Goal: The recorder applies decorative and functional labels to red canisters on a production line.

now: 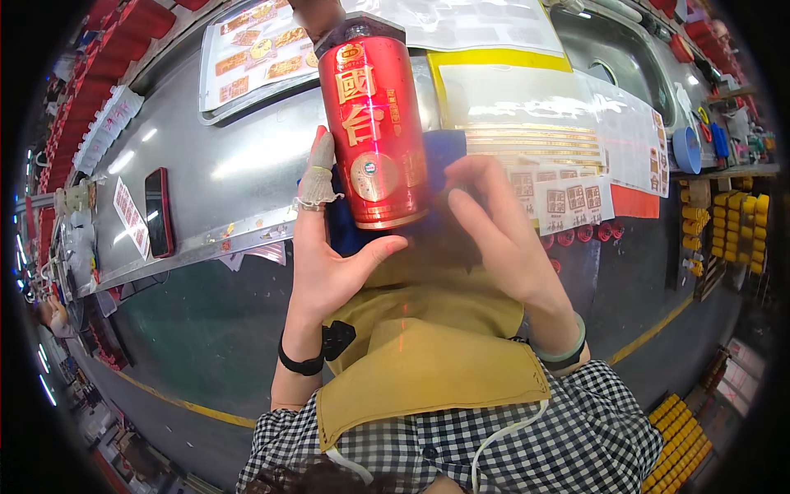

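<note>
A red bottle point(374, 132) with gold lettering and a round gold emblem is in front of me, its base toward me and its dark neck away. A blurred brown piece is at its top, cut off by the frame edge. My left hand point(329, 255) is at the bottle's left side, a finger in a whitish cover along it and the thumb spread apart below the base. Other left fingers are partly hidden. To the bottle's right, my right hand point(498, 222) is slightly blurred, thumb and index apart, with nothing visible between them. Blue material point(448, 148) shows behind the bottle.
A tray point(216, 115) with sheets of gold-brown labels is at the back left. Clear sheets with gold strips point(527, 144) and brown labels point(576, 198) lie right. A phone point(159, 212) rests on the metal table at left. A blue cup point(685, 150) stands far right.
</note>
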Demonstrator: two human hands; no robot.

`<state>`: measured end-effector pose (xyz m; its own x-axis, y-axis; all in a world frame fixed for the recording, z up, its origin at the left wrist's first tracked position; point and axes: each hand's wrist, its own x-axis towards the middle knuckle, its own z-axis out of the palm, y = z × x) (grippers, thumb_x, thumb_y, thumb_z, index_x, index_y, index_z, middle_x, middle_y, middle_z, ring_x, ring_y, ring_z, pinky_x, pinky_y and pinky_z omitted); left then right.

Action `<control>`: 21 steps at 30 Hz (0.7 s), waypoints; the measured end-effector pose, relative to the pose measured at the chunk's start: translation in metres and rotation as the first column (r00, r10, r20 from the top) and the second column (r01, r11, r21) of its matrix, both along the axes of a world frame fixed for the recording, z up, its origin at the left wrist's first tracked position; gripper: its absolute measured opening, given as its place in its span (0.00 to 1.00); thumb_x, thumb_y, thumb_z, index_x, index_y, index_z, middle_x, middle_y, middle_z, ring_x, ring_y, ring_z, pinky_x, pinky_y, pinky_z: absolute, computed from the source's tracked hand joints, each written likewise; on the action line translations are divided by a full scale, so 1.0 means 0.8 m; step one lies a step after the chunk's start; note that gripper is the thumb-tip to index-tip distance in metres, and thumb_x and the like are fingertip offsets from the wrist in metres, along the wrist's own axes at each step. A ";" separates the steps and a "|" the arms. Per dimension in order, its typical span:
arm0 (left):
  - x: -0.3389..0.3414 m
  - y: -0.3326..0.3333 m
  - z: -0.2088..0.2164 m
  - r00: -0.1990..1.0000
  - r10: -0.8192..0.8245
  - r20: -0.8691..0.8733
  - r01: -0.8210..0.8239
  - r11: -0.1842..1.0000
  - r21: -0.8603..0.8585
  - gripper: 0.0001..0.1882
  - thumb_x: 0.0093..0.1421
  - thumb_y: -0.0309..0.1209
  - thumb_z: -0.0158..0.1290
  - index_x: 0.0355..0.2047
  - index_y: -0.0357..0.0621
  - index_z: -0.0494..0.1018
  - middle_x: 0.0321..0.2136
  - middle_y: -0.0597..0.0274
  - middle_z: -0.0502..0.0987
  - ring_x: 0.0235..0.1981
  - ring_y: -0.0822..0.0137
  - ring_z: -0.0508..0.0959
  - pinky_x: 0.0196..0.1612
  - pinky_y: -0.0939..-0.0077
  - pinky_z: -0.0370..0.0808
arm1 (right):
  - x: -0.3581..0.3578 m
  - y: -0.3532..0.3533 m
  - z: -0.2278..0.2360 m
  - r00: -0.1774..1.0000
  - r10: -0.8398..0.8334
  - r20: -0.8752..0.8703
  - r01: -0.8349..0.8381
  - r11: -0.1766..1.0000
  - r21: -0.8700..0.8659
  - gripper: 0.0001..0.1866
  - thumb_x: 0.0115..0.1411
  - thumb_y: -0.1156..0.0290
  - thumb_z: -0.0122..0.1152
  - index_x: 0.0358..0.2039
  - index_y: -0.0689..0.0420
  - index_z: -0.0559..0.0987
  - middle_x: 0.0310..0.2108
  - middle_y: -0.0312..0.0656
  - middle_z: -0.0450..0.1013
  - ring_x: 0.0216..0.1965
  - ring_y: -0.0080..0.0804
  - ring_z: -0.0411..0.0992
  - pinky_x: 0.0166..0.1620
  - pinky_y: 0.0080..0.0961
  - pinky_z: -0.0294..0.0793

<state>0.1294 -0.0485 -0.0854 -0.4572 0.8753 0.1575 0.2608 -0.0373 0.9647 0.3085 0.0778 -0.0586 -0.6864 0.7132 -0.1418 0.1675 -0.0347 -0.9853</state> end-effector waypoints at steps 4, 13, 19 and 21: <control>0.000 0.005 0.005 1.000 -0.012 0.029 0.010 0.997 0.077 0.52 0.56 0.23 0.65 0.75 0.34 0.47 0.75 0.46 0.49 0.70 0.56 0.62 0.71 0.62 0.60 | 0.000 -0.013 0.004 0.993 -0.018 0.119 -0.012 0.967 0.254 0.11 0.69 0.72 0.57 0.47 0.62 0.70 0.37 0.48 0.73 0.39 0.42 0.73 0.46 0.33 0.72; 0.028 0.030 0.030 0.936 0.071 0.345 -0.082 0.997 0.017 0.51 0.58 0.19 0.59 0.76 0.39 0.41 0.70 0.49 0.56 0.65 0.59 0.68 0.62 0.66 0.73 | -0.009 -0.016 0.012 0.993 -0.063 0.103 0.022 0.934 0.357 0.08 0.66 0.75 0.58 0.43 0.63 0.72 0.37 0.52 0.73 0.38 0.50 0.74 0.42 0.39 0.72; 0.026 0.032 0.009 0.989 0.089 0.118 -0.095 0.994 0.050 0.52 0.57 0.18 0.60 0.75 0.37 0.42 0.68 0.49 0.58 0.63 0.60 0.69 0.61 0.66 0.73 | -0.012 -0.015 0.011 0.995 -0.056 0.080 0.028 0.951 0.309 0.07 0.66 0.75 0.58 0.42 0.62 0.73 0.34 0.50 0.73 0.34 0.44 0.74 0.39 0.36 0.72; 0.031 0.035 0.012 0.980 0.093 0.175 -0.104 0.993 0.053 0.52 0.56 0.18 0.61 0.75 0.37 0.42 0.68 0.48 0.58 0.63 0.60 0.70 0.61 0.66 0.73 | -0.011 -0.014 0.014 0.993 -0.042 0.106 0.017 0.974 0.226 0.07 0.66 0.75 0.59 0.43 0.62 0.73 0.32 0.46 0.72 0.32 0.36 0.72 0.37 0.32 0.70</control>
<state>0.1540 -0.0202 -0.0758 -0.5654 0.8159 0.1207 0.0961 -0.0802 0.9921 0.2995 0.0662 -0.0477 -0.6538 0.7551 -0.0488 0.2770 0.1789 -0.9441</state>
